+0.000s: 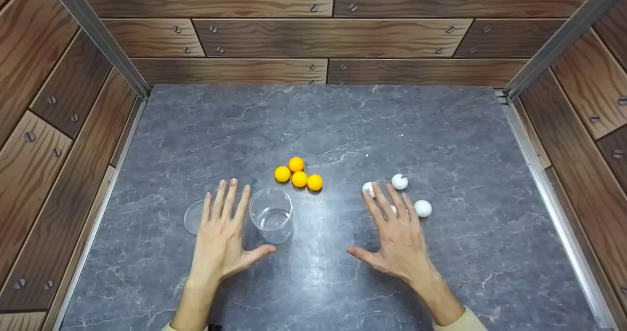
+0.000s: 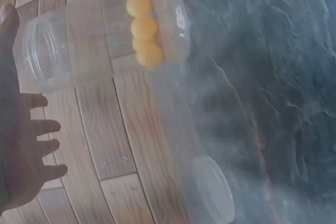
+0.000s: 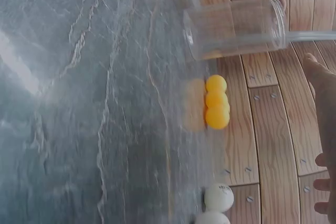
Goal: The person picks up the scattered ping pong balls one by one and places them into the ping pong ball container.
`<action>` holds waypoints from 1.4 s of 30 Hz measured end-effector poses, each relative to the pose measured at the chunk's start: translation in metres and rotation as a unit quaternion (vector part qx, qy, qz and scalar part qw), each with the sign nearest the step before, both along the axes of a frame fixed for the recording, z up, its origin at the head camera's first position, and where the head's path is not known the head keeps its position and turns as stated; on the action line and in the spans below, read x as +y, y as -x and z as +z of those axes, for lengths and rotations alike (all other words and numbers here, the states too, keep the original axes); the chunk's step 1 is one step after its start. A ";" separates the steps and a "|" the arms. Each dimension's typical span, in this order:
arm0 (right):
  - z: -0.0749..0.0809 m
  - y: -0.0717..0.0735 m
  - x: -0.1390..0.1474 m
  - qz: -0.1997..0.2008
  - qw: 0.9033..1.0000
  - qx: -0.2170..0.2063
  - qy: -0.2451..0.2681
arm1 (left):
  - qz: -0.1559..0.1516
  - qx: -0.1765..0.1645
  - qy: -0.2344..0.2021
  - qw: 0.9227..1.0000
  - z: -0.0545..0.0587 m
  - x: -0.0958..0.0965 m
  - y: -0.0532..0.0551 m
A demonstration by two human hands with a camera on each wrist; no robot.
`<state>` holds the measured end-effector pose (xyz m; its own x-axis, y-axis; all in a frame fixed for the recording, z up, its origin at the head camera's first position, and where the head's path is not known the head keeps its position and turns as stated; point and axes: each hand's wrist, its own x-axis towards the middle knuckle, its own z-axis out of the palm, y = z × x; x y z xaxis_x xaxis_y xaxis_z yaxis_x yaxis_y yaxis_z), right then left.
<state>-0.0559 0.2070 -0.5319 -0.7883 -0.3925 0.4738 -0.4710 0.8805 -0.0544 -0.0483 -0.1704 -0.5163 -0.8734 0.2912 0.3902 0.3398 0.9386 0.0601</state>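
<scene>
My left hand [image 1: 219,245], fingers straight and thumb spread, is over the table between a clear round lid [image 1: 192,219] and a clear plastic jar [image 1: 274,225]. The jar stands upright with its mouth uncovered. In the left wrist view the lid [image 2: 214,190] lies flat, and the fingers are apart from the jar [image 2: 86,40]. My right hand [image 1: 400,243], fingers also extended, overlaps several white balls [image 1: 422,208] in the head view, partly hiding some. Both hands hold nothing. Several orange balls [image 1: 300,179] sit close together beyond the jar, between the hands.
The dark grey marbled tabletop [image 1: 323,125] is bordered by wood-patterned panels [image 1: 323,37] at the back and both sides. Metal rails [image 1: 553,218] run along the side edges.
</scene>
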 end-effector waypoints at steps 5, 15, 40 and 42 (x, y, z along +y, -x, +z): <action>-0.005 0.005 -0.014 0.021 1.000 -0.009 -0.010 | 0.004 0.005 -0.008 1.000 -0.014 -0.009 0.003; -0.018 0.012 -0.037 0.052 0.999 0.007 -0.011 | 0.011 -0.010 -0.020 1.000 -0.031 -0.017 0.005; -0.030 0.027 -0.089 0.088 0.993 -0.045 -0.066 | -0.028 -0.046 -0.030 0.998 -0.039 -0.010 0.014; -0.030 0.029 -0.093 0.088 0.993 -0.045 -0.065 | -0.029 -0.049 -0.031 0.998 -0.039 -0.009 0.015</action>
<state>-0.0849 0.1138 -0.5617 -0.7394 -0.5811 0.3401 -0.6163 0.7875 0.0056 -0.0633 -0.1796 -0.5551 -0.8904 0.3205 0.3231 0.3832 0.9110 0.1523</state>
